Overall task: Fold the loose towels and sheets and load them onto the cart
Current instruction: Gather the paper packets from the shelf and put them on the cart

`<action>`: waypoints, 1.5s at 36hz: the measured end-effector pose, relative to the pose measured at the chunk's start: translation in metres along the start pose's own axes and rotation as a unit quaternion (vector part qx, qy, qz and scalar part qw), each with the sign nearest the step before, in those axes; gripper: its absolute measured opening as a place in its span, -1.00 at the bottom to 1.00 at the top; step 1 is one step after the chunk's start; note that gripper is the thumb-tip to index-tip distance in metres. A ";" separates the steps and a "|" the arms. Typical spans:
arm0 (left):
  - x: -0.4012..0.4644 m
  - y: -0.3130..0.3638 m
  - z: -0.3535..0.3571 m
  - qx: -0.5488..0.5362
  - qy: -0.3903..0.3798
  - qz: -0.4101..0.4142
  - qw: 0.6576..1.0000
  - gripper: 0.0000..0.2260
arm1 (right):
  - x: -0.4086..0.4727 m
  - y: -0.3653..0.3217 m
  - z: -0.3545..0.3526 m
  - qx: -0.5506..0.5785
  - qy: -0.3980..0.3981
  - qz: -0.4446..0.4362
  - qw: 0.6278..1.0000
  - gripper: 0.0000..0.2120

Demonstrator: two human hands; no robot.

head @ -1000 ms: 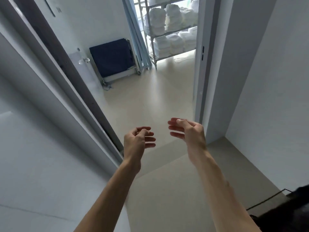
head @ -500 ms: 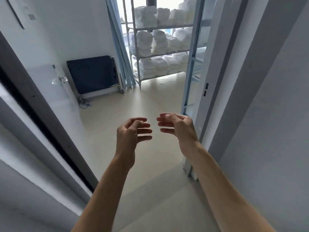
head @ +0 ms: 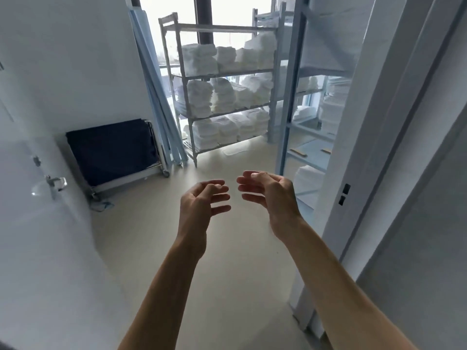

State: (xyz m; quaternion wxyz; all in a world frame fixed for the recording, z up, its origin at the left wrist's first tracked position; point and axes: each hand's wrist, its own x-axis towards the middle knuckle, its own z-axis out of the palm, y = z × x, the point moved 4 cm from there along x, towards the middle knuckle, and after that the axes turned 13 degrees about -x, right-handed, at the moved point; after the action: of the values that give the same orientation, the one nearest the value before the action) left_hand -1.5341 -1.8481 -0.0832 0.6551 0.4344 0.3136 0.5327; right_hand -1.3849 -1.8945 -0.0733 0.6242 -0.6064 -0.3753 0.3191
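My left hand (head: 202,203) and my right hand (head: 270,195) are held out in front of me over the beige floor, fingers curled and apart, both empty. Ahead stands a metal shelf rack (head: 177,79) with stacks of folded white towels (head: 222,94) on three shelves. A folded cart with dark blue fabric (head: 111,150) leans against the left wall. A second rack (head: 290,102) at the right holds more white linen (head: 333,104).
An open white door with a handle (head: 54,184) is at my left. The door frame (head: 353,173) stands close on my right. Long pale blue panels (head: 156,97) lean in the corner beside the rack. Bare floor lies between me and the shelves.
I have moved forward through the doorway into the room; the shelves and blue cart appear closer. Both hands stay raised, empty, fingers slightly more spread.
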 end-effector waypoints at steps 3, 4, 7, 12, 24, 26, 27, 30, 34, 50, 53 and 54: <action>0.048 -0.004 0.000 -0.001 -0.001 -0.005 1.000 -0.81 | 0.045 0.007 0.011 0.014 0.008 0.010 1.000 -0.79; 0.064 -0.007 0.001 -0.001 -0.001 -0.006 1.000 -0.81 | 0.061 0.010 0.015 0.017 0.008 0.014 1.000 -0.79; 0.114 -0.016 0.001 0.004 -0.008 -0.006 1.000 -0.81 | 0.110 0.021 0.026 0.029 0.002 0.020 0.999 -0.79; 0.220 -0.033 0.010 0.001 -0.001 0.002 1.000 -0.81 | 0.216 0.043 0.045 0.038 -0.012 0.016 0.999 -0.80; 0.462 -0.028 0.052 -0.050 0.016 0.015 0.999 -0.80 | 0.473 0.026 0.085 0.047 -0.036 0.011 0.998 -0.78; 0.498 -0.027 0.052 -0.054 0.018 0.016 0.998 -0.79 | 0.507 0.029 0.095 0.040 -0.038 0.010 0.998 -0.78; 0.515 -0.028 0.052 -0.057 0.017 0.017 0.998 -0.79 | 0.523 0.031 0.101 0.037 -0.038 0.009 0.999 -0.78; 0.570 -0.035 0.048 -0.061 0.010 0.015 0.998 -0.78 | 0.572 0.040 0.122 0.026 -0.033 0.009 0.999 -0.78; 0.650 -0.049 0.038 -0.081 -0.004 0.004 0.997 -0.77 | 0.641 0.056 0.151 0.009 -0.023 0.006 1.000 -0.78; 0.974 -0.054 0.047 -0.100 -0.070 -0.055 0.991 -0.77 | 0.915 0.056 0.214 0.007 0.095 0.009 0.995 -0.79; 1.019 -0.064 0.063 -0.094 -0.089 -0.058 0.990 -0.78 | 0.961 0.063 0.208 0.015 0.112 0.007 0.994 -0.79; 1.034 -0.070 0.068 -0.090 -0.092 -0.059 0.990 -0.79 | 0.977 0.067 0.206 0.017 0.116 0.006 0.993 -0.79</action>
State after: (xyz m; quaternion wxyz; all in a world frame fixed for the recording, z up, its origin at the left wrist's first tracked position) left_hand -1.2017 -0.8645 -0.0637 0.7477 0.4016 0.2276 0.4773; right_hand -1.0549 -0.9499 -0.0641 0.6718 -0.6309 -0.2909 0.2571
